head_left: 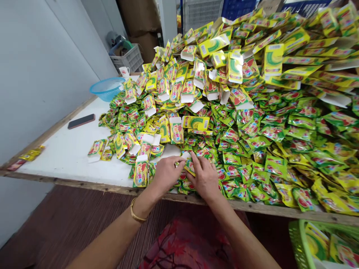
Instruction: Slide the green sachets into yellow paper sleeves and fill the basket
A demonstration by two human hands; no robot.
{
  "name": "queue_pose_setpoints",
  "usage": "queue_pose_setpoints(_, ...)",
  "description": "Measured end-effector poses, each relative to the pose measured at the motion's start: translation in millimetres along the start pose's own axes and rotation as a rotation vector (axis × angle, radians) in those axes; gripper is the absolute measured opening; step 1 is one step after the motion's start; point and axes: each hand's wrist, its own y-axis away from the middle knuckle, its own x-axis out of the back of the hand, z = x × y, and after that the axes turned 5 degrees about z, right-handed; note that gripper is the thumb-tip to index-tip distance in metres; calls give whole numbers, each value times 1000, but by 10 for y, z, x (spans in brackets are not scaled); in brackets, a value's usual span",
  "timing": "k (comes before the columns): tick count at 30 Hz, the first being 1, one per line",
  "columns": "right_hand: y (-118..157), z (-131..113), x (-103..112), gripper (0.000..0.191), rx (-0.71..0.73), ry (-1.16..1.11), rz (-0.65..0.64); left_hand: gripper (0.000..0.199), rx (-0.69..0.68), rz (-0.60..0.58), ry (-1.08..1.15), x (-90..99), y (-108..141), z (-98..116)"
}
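Your left hand (168, 170) and right hand (206, 177) pinch a small carton (190, 166) between them at the near edge of the table (70, 153), above green packets (186, 185). Near right, a green basket (297, 239) holds yellow-and-green boxes (316, 239); far left, a blue basket (105, 90) stands beyond a phone (81, 121).

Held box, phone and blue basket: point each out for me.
Held box (190, 165), head view: visible printed side.
Phone (81, 121), head view: middle of its dark face.
Blue basket (104, 96), head view: near side wall.

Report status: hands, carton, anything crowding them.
Left hand and right hand together on one small printed carton. White flap showing. Green sachets crowding close around.
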Motion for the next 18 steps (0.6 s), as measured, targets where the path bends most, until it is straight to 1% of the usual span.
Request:
queue_pose_setpoints(2, 0, 8, 8, 56, 11, 12, -7, 20, 67, -71, 44, -49, 12, 10)
queue_pose_setpoints(6, 5, 36, 37, 55, 1, 21, 40, 24, 287, -235, 348, -170, 21, 9)
queue_pose_setpoints(8, 10, 47, 48, 54, 28, 18, 38, 26, 336, -300, 463, -214, 35, -5)
queue_pose_setpoints(10, 15, 51, 51, 53, 70, 11, 25, 30, 321, -321, 498, -239, 53, -19)
queue_pose_setpoints(13, 9, 39, 47, 53, 102, -3, 28, 33, 283, -320, 492, -234, 72, -7)
queue_pose_setpoints(17, -3, 38, 100, 53, 91, 2, 72, 34, 237, -397, 508, -151, 66, 86)
queue_pose_setpoints(18, 16, 64, 145, 53, 74, 14, 97, 33, 229, -390, 529, -126, 53, 108)
